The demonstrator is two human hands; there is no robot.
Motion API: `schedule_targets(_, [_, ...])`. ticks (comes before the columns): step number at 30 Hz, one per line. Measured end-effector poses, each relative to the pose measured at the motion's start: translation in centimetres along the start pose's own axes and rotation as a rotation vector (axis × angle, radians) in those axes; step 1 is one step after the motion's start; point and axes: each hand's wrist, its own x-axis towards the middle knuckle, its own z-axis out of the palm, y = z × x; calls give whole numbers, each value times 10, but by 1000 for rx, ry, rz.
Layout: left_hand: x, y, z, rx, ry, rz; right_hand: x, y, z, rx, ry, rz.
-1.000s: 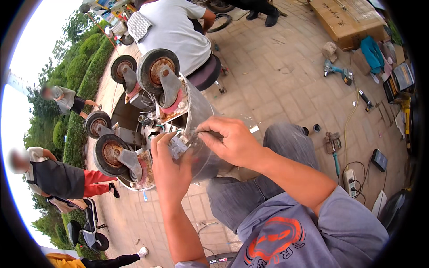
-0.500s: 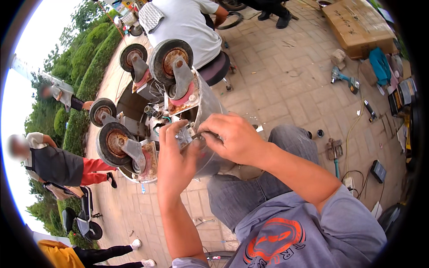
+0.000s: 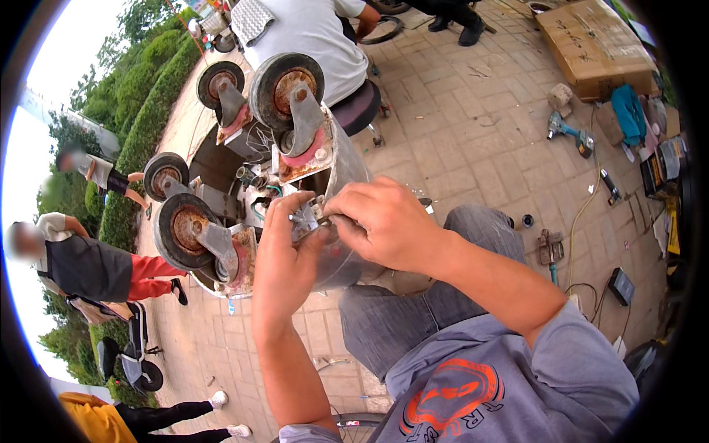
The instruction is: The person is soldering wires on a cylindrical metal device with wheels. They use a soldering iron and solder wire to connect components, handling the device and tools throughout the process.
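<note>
An upturned metal drum (image 3: 346, 159) on rusty caster wheels (image 3: 294, 90) stands right in front of me, with wires and pipe fittings (image 3: 255, 179) inside it. At its near rim my left hand (image 3: 283, 258) pinches a small silver metal part (image 3: 304, 221) between thumb and fingers. My right hand (image 3: 388, 225) meets it from the right, thumb and fingertips closed at the same part. What the right fingertips grip is too small and too covered to make out.
To the right on the brick paving lie a teal cordless drill (image 3: 571, 134), a cardboard box (image 3: 594, 46), a clamp-like tool (image 3: 549, 248) and cables. Beyond the drum a person in a grey shirt (image 3: 303, 44) sits on a stool (image 3: 360, 108). Other people and a scooter (image 3: 134, 354) are at the left.
My hands stay together at the silver part, with only small finger shifts. The view has tilted slightly. At the left, a person in the background has moved.
</note>
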Motion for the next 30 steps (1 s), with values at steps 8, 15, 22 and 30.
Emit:
schedule_targets(8, [1,2,1,-29,9,-29,1,-2,-3,96,28,67])
schedule_targets(15, [0,4,2,40,40,30,3,-2,-2,45,30,76])
schedule_targets(22, [0,4,3,42,49,27,1,-6,-1,98,19,174])
schedule_targets(30, [-2,8,3,50,43,-29,-2,-6,-1,102,38,146])
